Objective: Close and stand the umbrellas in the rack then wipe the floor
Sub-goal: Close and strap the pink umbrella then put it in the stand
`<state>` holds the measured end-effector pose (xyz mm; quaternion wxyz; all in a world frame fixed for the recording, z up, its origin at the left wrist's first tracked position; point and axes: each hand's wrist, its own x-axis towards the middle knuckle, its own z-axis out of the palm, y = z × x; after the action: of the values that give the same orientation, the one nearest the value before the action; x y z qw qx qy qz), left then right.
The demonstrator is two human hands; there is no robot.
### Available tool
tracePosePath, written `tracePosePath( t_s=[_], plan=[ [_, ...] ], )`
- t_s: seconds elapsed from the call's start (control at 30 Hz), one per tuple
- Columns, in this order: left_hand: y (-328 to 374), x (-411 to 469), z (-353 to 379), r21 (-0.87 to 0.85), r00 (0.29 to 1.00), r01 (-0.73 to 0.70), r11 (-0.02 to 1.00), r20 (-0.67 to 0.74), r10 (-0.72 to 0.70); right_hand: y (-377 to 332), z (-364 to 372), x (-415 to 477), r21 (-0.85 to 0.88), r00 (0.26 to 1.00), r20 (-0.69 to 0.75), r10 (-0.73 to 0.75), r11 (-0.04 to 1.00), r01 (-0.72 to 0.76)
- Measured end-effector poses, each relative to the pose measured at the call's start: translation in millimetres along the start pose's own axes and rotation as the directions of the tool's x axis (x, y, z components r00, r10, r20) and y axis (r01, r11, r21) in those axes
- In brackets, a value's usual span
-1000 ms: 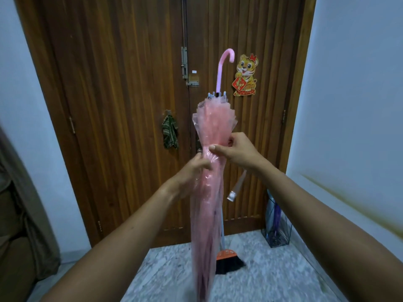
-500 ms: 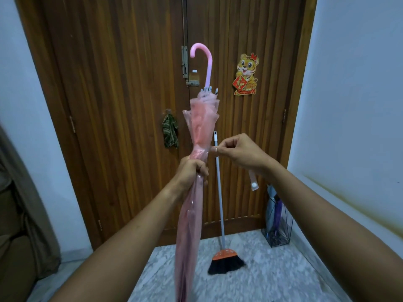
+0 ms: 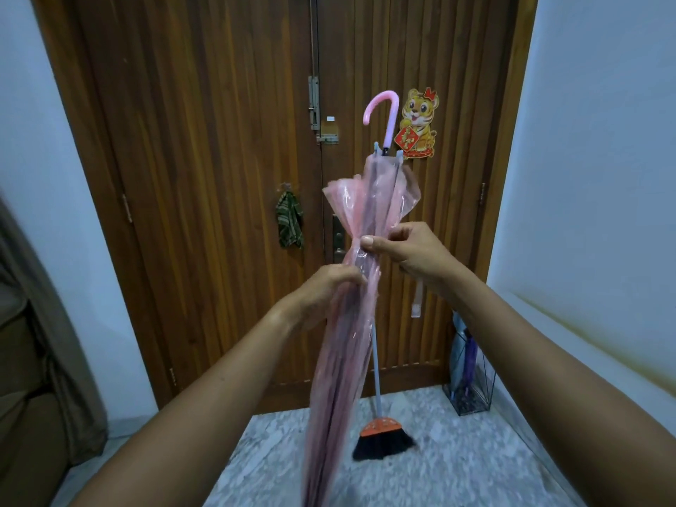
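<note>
My left hand (image 3: 325, 290) grips and right hand (image 3: 413, 254) pinches the upright pink umbrella (image 3: 347, 342); the wire rack (image 3: 472, 397) stands down-right, nearer the right.

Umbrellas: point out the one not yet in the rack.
The pink see-through umbrella, gripped by the left hand and pinched by the right hand. The purple umbrella and the grey-blue umbrella stand in the wire rack.

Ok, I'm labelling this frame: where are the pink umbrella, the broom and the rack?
pink umbrella (image 3: 344, 360): head view, folded canopy.
broom (image 3: 382, 442): head view, black bristles.
rack (image 3: 475, 407): head view, wire base.
</note>
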<state>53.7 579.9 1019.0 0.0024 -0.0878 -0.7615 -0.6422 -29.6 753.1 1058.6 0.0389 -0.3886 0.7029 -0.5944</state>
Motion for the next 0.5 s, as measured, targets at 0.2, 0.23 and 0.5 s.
tracePosePath(
  t_s=[0.2,0.23,0.5],
  plan=[
    [-7,4,25,0.144,0.885,-0.026,0.989,-0.457,0.09,-4,7,2,-0.039,0.996,0.076,0.056,0.998,-0.053],
    [-7,3,24,0.138,0.876,-0.024,0.99,-0.475,0.087,-5,5,0,-0.024,0.993,0.092,0.075,0.997,-0.073],
    [3,2,20,-0.015,0.921,-0.057,0.998,-0.387,0.046,-6,0,-5,0.031,0.984,0.065,0.165,0.985,-0.167]
  ],
)
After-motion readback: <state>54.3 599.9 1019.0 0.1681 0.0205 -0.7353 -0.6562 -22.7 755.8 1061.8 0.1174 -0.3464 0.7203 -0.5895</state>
